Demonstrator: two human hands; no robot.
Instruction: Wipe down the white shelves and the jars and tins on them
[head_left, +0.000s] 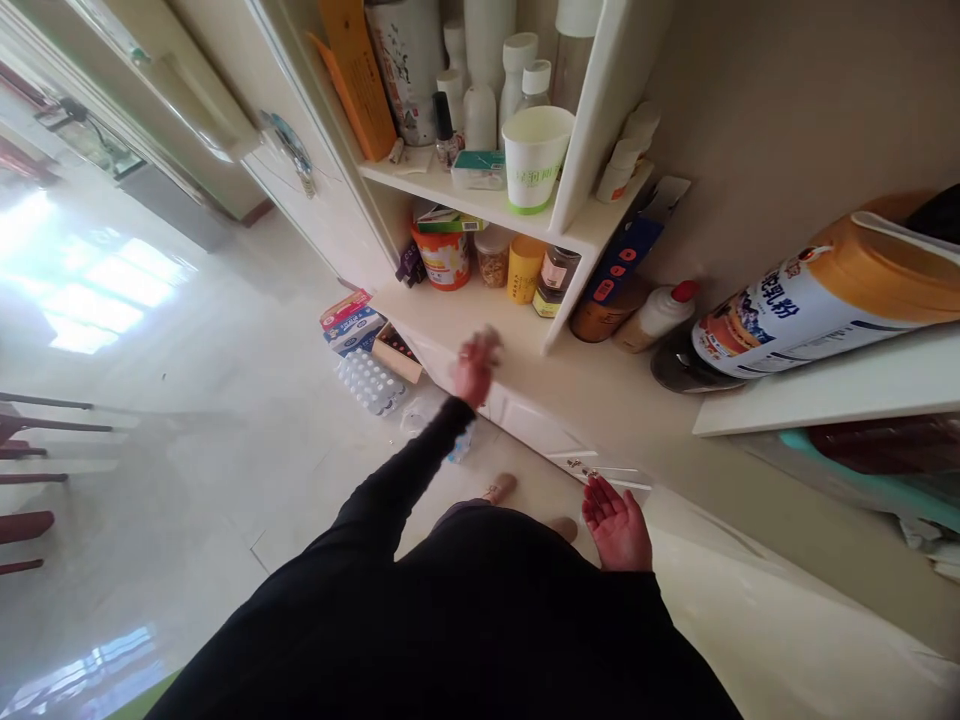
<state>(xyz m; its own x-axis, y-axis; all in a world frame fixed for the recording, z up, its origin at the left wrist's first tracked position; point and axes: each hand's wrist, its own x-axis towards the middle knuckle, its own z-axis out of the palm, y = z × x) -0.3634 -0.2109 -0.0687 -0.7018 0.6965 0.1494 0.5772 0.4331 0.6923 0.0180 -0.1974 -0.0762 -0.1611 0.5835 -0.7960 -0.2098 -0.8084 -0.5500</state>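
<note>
My left hand (475,368), blurred by motion, reaches out on a black sleeve above the low front edge of a white cabinet (517,420). It holds nothing I can see, and its fingers look spread. My right hand (616,523) is lower, palm up with fingers apart and empty. It is nearest to a metal drawer handle (589,468) on the cabinet base, without visibly touching it. Neither hand touches the jars and tubs on the shelf above, such as an orange tub (441,258).
A paper cup (536,158) and white bottles stand on the upper shelf. A large powdered-milk can (817,290) lies tilted at right. Boxes (349,325) and a plastic egg tray (369,382) sit on the glossy tile floor (187,520). Chair legs (30,430) stand at left.
</note>
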